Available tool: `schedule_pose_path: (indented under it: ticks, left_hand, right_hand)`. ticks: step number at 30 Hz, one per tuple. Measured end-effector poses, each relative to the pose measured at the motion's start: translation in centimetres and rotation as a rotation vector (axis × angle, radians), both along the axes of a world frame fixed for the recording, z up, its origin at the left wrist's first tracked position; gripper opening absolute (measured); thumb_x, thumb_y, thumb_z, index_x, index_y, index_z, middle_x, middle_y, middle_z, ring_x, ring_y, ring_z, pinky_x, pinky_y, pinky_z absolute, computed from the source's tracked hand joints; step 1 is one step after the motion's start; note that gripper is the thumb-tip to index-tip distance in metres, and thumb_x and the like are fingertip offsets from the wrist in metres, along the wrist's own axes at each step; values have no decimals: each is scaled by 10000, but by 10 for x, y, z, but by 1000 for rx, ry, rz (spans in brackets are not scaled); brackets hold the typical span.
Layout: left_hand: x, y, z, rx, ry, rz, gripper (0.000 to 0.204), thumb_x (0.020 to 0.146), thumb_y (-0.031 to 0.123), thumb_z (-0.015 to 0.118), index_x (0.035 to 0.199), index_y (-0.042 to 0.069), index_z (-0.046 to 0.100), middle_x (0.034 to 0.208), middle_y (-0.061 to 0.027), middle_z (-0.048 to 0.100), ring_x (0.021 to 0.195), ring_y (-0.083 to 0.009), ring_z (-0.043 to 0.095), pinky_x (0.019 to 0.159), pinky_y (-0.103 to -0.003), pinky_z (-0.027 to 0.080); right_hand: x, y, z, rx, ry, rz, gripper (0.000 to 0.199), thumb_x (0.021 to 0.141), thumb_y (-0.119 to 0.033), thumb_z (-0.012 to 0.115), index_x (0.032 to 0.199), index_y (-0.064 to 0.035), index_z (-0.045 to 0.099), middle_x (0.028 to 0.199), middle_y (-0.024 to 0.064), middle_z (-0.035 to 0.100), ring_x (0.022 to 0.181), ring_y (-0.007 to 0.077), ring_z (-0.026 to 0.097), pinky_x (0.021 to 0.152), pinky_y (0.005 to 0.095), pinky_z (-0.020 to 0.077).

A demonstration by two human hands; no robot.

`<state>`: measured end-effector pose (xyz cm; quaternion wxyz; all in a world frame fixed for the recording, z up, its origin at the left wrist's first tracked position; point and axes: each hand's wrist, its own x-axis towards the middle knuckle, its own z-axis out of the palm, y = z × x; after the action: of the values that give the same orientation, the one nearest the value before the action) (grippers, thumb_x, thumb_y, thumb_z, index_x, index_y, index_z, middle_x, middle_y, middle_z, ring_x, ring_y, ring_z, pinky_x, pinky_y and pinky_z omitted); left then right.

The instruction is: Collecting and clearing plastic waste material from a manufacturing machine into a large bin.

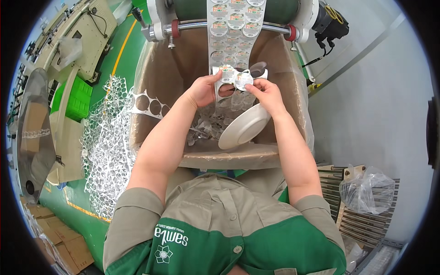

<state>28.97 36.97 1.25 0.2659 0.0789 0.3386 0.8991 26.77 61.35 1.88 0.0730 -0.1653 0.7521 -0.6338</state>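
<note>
1. Far left, a beige machine stands behind a bright green crate.
2. On the green floor lies a tangled heap of white punched-out strips, reaching the near box.
3. One punched strip with round holes crosses the left rim of the plastic-lined brown box.
4. The left hand grips the left edge of the label web — thumb on top, other fingers behind, partly visible through a hole.
5. Clear scraps lie inside the box, below the hands.
6. The label web hangs from a dark green roller down to the hands, its lower end above the box.
7. At that end, a round white label is pinched at its right edge by the right hand; whether it is fully loose, I cannot tell.
8. A tilted white dish sits just below the right hand — its support is hidden.
9. Far right, a clear plastic bag rests on a slatted rack.
</note>
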Motion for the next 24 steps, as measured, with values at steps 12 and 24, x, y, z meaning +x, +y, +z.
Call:
schedule_pose_path:
  ticks: [12,24]
  left_hand:
    - [0,-13,15,-20,20,114,493,1033,360,309,1413,48,344,1362,-123,519,1228,-258,536,993,-452,429]
    - [4,-3,18,-53,18,71,481,1030,354,328,1373,24,399,1337,-125,539,1171,-224,568,959,-400,448]
  right_hand:
    - [-7,24,12,183,60,-262,393,845,-306,732,1088,-28,598,630,-28,547,579,61,502,555,227,403]
    - [-12,23,-1,50,-1,-149,148,939,-204,617,948,-60,647,619,-77,501,537,15,420,496,191,317]
